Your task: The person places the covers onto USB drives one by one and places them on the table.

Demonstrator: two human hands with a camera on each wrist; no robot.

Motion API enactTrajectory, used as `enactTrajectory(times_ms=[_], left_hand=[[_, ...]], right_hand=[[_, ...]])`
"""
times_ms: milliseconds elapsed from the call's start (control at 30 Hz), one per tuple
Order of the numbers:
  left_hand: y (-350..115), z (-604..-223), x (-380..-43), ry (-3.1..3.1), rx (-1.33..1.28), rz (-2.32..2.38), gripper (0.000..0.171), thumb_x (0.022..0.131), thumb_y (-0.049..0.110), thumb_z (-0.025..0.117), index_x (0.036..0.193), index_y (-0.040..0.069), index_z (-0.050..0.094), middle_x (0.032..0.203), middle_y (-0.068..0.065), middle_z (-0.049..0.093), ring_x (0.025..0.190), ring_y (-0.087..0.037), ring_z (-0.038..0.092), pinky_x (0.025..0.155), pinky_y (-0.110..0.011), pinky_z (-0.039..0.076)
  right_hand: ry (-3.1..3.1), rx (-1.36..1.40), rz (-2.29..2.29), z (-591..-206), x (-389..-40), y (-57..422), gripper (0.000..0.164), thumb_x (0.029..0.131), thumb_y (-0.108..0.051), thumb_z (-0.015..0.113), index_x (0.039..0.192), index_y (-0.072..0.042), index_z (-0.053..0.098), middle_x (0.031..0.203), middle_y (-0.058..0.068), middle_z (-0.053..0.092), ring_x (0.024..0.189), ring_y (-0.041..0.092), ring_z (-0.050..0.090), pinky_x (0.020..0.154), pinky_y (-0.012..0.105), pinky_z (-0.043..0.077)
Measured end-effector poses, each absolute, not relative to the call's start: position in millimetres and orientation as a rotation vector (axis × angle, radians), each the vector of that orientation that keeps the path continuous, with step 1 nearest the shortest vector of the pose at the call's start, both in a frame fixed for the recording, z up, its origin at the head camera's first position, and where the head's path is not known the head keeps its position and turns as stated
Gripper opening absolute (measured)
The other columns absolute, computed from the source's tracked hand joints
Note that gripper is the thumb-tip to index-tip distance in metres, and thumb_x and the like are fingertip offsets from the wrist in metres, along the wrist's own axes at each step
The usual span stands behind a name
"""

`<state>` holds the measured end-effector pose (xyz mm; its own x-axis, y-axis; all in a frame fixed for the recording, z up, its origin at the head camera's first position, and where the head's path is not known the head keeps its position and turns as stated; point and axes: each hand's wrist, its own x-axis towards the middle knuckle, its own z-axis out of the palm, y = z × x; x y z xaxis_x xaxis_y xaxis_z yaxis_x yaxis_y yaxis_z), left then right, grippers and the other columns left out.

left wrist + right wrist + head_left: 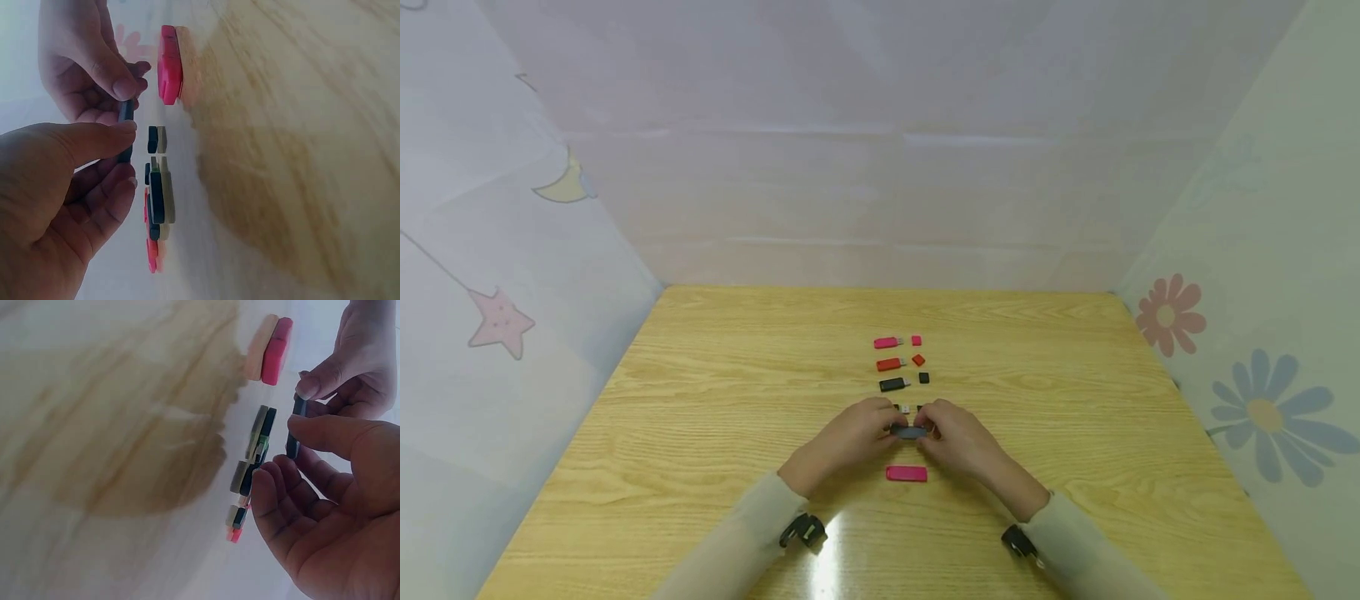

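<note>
Both hands hold one dark USB stick (909, 432) just above the table, in the middle of the head view. My left hand (867, 429) pinches its left end between thumb and fingers; my right hand (961, 439) pinches the right end. In the left wrist view the dark stick (126, 112) spans the gap between the two thumbs. Nearer to me lies a pink USB stick (906, 473), its cap on. Just beyond the fingers, partly hidden by them, is another uncapped stick whose metal plug (905, 409) shows, with a dark cap beside it.
Farther back lie uncapped USB sticks in a column: black (892, 384), red (891, 364) and pink (887, 342). To the right of each sits its cap: black (923, 377), red (918, 360), pink (916, 340). The wooden table (700, 400) meets printed walls at the back and sides.
</note>
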<state>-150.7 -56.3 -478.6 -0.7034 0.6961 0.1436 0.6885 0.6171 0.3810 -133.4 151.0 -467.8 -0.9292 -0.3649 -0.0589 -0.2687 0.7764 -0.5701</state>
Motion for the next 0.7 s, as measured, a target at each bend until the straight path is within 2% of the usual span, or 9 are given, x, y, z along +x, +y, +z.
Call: enactTrajectory(times_ms=[700], left_hand=[[-54.4,-484.1,-152.5,2.800,1.168,0.635,0.010,0.095,0.016,0.073,0.104,0.011,0.075,0.095,0.003,0.067,0.084,-0.007,0.056,0.078,-0.022,0.051]], right_hand=[[2.815,-0.577,-0.678,-471.1,-139.4,146.0,0.010,0.089,-0.013,0.078,0.091,-0.014,0.068,0.081,-0.004,0.053,0.071,0.013,0.048,0.065,0.031,0.043]])
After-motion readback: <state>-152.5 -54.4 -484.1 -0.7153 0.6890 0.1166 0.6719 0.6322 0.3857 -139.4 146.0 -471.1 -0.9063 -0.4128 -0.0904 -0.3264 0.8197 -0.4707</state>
